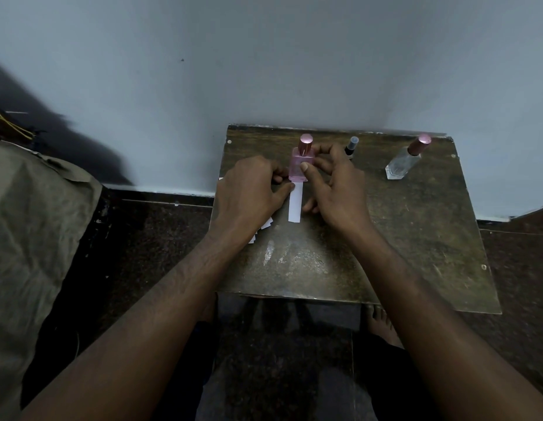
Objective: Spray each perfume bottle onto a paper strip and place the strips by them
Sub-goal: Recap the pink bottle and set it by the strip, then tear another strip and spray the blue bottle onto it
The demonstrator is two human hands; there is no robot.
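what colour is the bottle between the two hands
Pink, with a metallic pink cap; the pink bottle shows in the head view.

Both bare forearms reach forward from the 6 o'clock edge and converge toward the middle. The left hand (249, 189) lies palm down with its back to the camera, fingers curled under and thumb pointing toward 3 o'clock. The right hand (334, 186) sits just beside it at 3 o'clock, wrist low, fingers loosely bent and spread, thumb stretched toward 10 o'clock. The hands do not touch.
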